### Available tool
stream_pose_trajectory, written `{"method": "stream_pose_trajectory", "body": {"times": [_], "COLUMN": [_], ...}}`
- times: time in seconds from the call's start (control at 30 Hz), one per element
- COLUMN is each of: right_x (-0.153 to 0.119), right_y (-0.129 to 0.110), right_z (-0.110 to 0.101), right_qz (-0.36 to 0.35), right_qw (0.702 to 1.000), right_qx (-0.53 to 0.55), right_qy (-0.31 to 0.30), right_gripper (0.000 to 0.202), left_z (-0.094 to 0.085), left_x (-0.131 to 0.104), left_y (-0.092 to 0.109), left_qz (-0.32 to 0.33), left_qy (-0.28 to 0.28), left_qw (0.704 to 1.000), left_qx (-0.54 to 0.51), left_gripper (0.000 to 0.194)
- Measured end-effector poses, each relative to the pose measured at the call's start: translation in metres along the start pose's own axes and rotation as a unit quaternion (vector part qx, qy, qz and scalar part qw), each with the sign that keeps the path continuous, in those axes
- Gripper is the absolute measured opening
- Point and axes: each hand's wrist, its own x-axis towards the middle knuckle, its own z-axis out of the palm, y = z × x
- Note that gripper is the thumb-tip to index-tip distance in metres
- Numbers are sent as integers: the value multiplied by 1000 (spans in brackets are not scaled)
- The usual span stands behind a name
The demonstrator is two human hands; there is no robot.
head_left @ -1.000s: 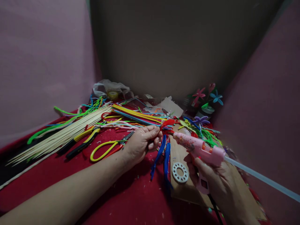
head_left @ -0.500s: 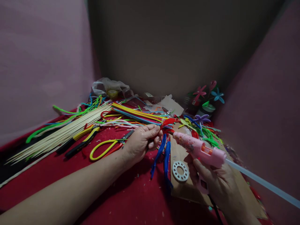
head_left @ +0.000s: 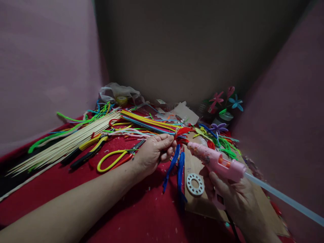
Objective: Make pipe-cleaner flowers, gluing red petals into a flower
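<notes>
My left hand [head_left: 154, 152] pinches a red pipe-cleaner piece [head_left: 182, 132] between thumb and fingers, near the middle of the view. My right hand [head_left: 227, 192] is wrapped round the handle of a pink hot glue gun [head_left: 215, 160], its nozzle pointing left at the red piece. Whether the nozzle touches it I cannot tell. A long translucent glue stick [head_left: 283, 195] sticks out of the gun's back. Blue pipe cleaners [head_left: 180, 175] lie just below my left hand. A white ring with holes [head_left: 195, 184] rests on the cardboard [head_left: 202, 206] beside my right hand.
Left of my hand lie scissors [head_left: 111, 162], yellow-black pliers [head_left: 89, 153] and a bundle of thin wooden sticks [head_left: 76, 140]. Yellow and blue pipe cleaners [head_left: 149, 119] lie behind. Finished pipe-cleaner flowers [head_left: 236, 102] stand at the back right. Walls close in both sides.
Almost nothing differs. Both hands, the red piece and the glue gun hold nearly the same places, with only a very slight shift of the view.
</notes>
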Motion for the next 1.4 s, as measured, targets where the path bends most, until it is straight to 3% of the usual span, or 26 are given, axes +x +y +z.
{"method": "stream_pose_trajectory", "body": {"times": [0.23,0.37,0.57,1.1,1.23,1.4], "right_x": [-1,-1,-1,0,-1,-2], "right_y": [14,12,-2,12,16,18], "right_z": [-1,-1,3,-4,-6,-6], "right_qz": [-17,-18,-41,-61,-64,-56], "right_qw": [1000,999,999,998,998,998], "right_qx": [-3,0,7,-25,-19,3], "right_qy": [26,27,-3,6,14,37], "right_gripper": [27,28,47,21,33,26], "left_z": [1,1,0,0,1,1], "left_x": [-1,-1,0,0,0,-1], "left_y": [1,0,0,-1,0,0], "left_qz": [-1,-1,6,4,2,2], "left_qy": [5,3,-1,2,5,4], "left_qw": [1000,1000,1000,1000,1000,1000], "left_qx": [3,1,4,9,10,9], "left_gripper": [22,22,22,23,23,23]}}
